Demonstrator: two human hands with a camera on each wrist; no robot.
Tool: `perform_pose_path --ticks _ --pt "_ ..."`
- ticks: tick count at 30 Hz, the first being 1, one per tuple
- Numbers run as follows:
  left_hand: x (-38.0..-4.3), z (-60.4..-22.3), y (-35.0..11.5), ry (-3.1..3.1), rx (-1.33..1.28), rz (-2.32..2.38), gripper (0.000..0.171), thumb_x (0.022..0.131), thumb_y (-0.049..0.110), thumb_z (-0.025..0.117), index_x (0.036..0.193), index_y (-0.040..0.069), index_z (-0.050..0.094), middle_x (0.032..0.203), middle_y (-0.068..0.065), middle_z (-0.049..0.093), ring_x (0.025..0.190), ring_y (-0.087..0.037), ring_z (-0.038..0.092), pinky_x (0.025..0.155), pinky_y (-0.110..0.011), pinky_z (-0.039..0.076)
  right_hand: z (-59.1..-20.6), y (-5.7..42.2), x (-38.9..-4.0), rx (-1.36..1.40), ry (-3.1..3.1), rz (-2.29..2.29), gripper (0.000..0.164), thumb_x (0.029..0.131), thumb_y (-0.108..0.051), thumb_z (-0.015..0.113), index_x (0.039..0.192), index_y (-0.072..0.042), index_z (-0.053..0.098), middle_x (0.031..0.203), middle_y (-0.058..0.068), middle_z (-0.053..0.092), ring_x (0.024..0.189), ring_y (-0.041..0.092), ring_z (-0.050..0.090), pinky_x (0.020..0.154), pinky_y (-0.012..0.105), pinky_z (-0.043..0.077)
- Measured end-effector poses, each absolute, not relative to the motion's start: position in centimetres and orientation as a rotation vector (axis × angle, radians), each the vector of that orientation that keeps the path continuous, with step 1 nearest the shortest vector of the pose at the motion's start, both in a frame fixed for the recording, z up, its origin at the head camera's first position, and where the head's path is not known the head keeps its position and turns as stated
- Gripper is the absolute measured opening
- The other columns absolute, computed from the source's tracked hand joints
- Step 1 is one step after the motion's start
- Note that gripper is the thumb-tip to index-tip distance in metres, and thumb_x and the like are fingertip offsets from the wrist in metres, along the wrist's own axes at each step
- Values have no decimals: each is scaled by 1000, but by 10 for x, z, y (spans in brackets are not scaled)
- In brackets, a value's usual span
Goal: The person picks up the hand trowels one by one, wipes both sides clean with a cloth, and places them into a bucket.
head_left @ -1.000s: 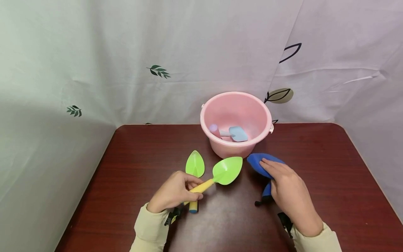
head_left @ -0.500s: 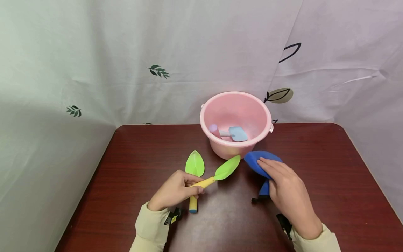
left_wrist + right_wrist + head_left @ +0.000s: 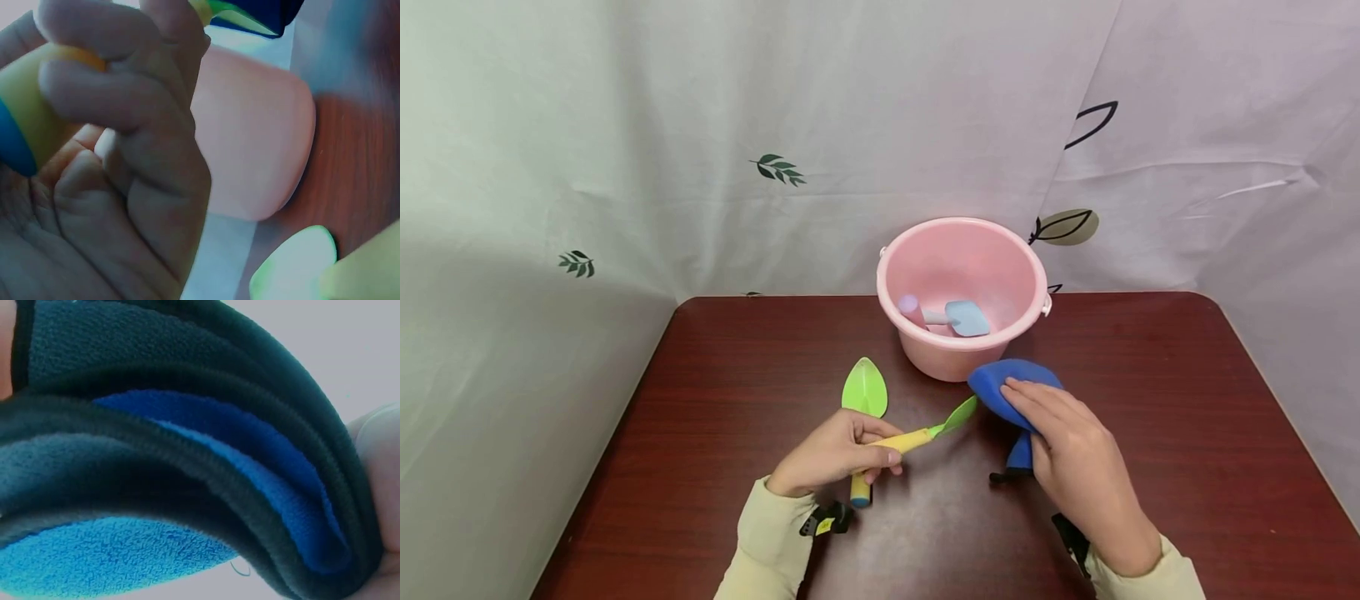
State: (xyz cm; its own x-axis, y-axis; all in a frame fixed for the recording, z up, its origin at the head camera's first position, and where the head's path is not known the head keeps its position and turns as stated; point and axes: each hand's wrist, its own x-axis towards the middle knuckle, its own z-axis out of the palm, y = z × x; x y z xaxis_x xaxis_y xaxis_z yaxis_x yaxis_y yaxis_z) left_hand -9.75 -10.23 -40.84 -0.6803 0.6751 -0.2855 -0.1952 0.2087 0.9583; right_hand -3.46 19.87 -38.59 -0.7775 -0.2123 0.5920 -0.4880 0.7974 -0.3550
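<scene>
My left hand (image 3: 835,457) pinches the yellow handle of a toy shovel (image 3: 910,441); the green blade points right and shows nearly edge-on. In the left wrist view the fingers curl round that handle, whose end is blue (image 3: 15,140). My right hand (image 3: 1075,450) grips a folded blue cloth (image 3: 1011,390) with dark edging, its thumb side hidden from the head. The cloth's left edge overlaps the blade's tip. Up close, the right wrist view shows the cloth's bent layers (image 3: 125,556). A second green shovel (image 3: 865,390) with a yellow handle lies on the table, partly behind my left hand.
A pink bucket (image 3: 955,357) stands at the back of the dark red wooden table (image 3: 760,350). Inside it lie a small light blue shovel (image 3: 967,319) and a pink and lilac piece (image 3: 912,309). Pale curtains (image 3: 820,100) hang behind and at both sides.
The held shovel's blade has turned from face-up to nearly edge-on, and my left hand has shifted slightly right. My right hand has moved left with the cloth, which now meets the blade tip in view.
</scene>
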Motion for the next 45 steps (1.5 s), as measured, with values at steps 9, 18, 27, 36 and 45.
perform_pose_path --ticks 9,18,27,36,45 --pt "-98 -414 -98 1652 430 1587 36 89 1 63 122 -13 62 97 -22 74 65 -15 64 64 -26 53 -386 193 -34 616 -2447 699 49 82 11 56 125 -7 71 128 5 68 117 28 62 113 21 30" --pt "-99 -419 -93 1754 513 1556 30 91 4 59 113 -16 66 83 -13 70 64 -12 57 56 -19 44 -388 184 -32 817 -2437 729 48 108 -20 27 127 -9 70 131 6 66 122 27 60 115 24 29" --pt "-97 -418 -90 1847 477 1492 33 82 14 82 106 -7 73 73 -2 70 62 -13 60 58 -21 47 -395 173 -31 939 -2433 690 49 109 -22 25 129 -10 69 131 5 66 122 25 60 110 31 37" --pt "-95 -417 -90 1946 574 1441 32 80 12 84 109 1 76 79 -1 74 61 -8 61 56 -19 47 -401 166 -32 956 -2442 635 51 110 -24 24 126 -9 70 130 5 66 121 24 61 96 45 49" --pt "-95 -418 -90 1983 674 1445 26 83 7 79 109 2 78 83 3 71 56 -12 60 51 -19 46 -402 170 -35 908 -2567 601 44 81 3 70 123 -9 72 130 6 67 120 24 62 94 44 51"
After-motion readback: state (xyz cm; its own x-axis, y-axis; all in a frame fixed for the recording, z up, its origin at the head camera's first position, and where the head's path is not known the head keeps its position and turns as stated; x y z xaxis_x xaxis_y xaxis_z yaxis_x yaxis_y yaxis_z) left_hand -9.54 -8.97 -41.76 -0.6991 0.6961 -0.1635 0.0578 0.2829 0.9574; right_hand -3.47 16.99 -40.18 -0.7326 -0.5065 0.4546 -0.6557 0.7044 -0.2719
